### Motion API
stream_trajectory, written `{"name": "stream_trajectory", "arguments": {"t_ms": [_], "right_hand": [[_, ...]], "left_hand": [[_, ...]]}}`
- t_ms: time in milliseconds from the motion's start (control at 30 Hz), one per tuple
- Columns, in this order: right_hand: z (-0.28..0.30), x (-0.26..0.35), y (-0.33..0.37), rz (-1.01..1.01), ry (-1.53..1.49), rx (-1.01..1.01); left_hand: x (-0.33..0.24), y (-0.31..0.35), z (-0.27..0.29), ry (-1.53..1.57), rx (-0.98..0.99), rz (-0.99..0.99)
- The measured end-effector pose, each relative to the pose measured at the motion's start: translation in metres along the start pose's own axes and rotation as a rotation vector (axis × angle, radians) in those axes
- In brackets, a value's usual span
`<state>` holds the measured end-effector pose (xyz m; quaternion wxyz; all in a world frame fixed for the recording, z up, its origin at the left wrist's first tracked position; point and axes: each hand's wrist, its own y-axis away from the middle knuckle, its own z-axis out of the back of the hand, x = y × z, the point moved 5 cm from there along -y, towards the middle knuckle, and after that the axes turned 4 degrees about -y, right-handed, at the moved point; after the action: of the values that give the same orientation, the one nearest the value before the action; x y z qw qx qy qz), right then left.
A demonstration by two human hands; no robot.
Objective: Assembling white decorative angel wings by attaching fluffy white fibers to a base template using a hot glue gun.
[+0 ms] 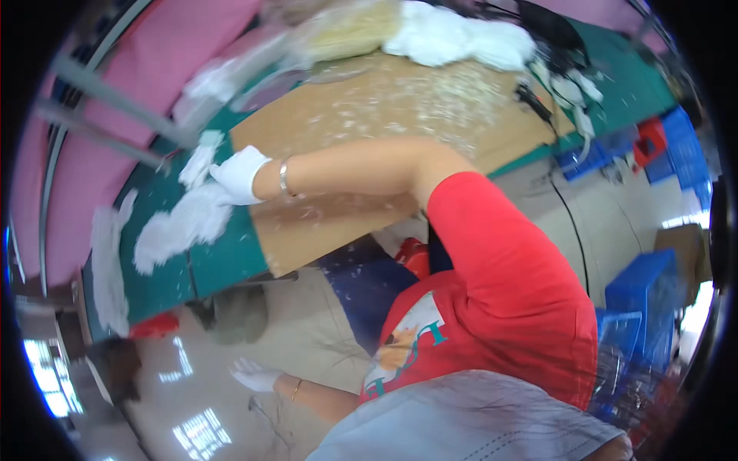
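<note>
My right hand [242,175], in a white glove, reaches across to the left end of the green table. Its fingers are curled on a bunch of white ribbed knit fabric [184,227], which looks like knitted gloves; blur hides the fingertips. A smaller white piece [201,159] lies just beyond the hand. A long white knit strip or stack [110,265] lies along the table's left edge. My left hand [257,375], also white-gloved, hangs low over the floor, fingers stretched out, holding nothing.
Brown cardboard [346,115], strewn with small pale bits, covers the middle of the green table [223,265]. White bundles [461,37] and a yellowish bag [354,31] line its back. A black-handled tool [533,101] lies right. Metal bars [115,96] stand left. Blue crates [642,296] sit right.
</note>
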<state>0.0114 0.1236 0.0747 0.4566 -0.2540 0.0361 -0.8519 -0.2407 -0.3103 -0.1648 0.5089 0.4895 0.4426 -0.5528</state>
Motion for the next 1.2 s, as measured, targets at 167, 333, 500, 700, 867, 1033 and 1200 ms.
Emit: {"name": "stream_trajectory", "arguments": {"t_ms": [167, 333, 500, 700, 867, 1033, 1200], "right_hand": [[0.162, -0.146, 0.160, -0.407, 0.157, -0.172], [0.291, -0.319, 0.299, -0.787, 0.617, -0.355], [0.356, -0.391, 0.346, -0.375, 1.179, -0.577], [0.334, -0.439, 0.276, -0.488, 0.682, -0.130], [0.355, -0.458, 0.244, -0.626, 0.434, -0.517], [0.478, -0.521, 0.313, -0.571, 0.623, -0.857], [0.464, -0.414, 0.269, -0.492, 0.998, -0.544]], "left_hand": [[-0.050, 0.054, -0.054, 0.257, 0.024, -0.031], [-0.131, 0.106, -0.108, 0.190, 0.048, -0.019], [-0.198, 0.152, -0.166, 0.268, 0.138, -0.029], [-0.248, 0.223, -0.206, 0.225, 0.301, -0.438], [-0.265, 0.242, -0.196, 0.096, 0.333, -0.544], [-0.284, 0.257, -0.250, 0.146, 0.479, -0.564], [-0.310, 0.306, -0.314, 0.080, 0.697, -0.673]]}}
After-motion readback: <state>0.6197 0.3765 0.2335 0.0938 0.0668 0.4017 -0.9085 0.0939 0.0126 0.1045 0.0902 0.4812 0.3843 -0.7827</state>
